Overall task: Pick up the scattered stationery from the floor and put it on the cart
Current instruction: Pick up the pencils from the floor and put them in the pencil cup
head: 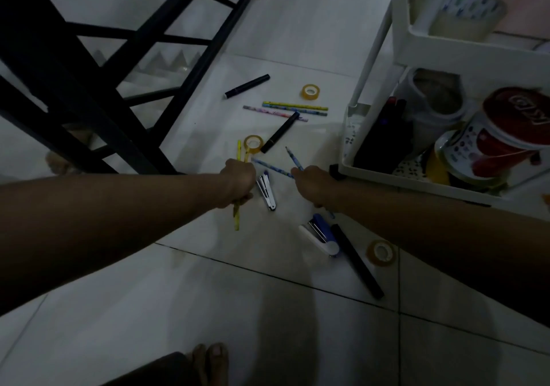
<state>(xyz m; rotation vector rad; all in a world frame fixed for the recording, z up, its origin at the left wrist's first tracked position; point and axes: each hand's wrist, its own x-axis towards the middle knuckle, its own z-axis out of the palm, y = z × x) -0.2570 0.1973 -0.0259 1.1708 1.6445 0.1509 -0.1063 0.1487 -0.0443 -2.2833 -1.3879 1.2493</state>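
Note:
My left hand (238,182) grips a yellow pencil (237,217) that sticks out above and below the fist. My right hand (314,184) holds a blue patterned pencil (294,158) whose tip points up and away. Between my hands lie another blue pencil (272,167) and a small silver stapler (266,190) on the white tile floor. A blue and white stapler (321,234), a black marker (357,260) and a tape roll (381,252) lie under my right forearm. Further off are two black markers (279,132) (247,85), two tape rolls (253,143) (310,91) and three pencils (285,110).
The white cart (401,37) stands at the right; its lower tier holds tins, a jar and dark items, its upper tier a big tape roll (467,10). A black metal frame (125,82) rises at the left. My bare toes (209,362) are at the bottom edge.

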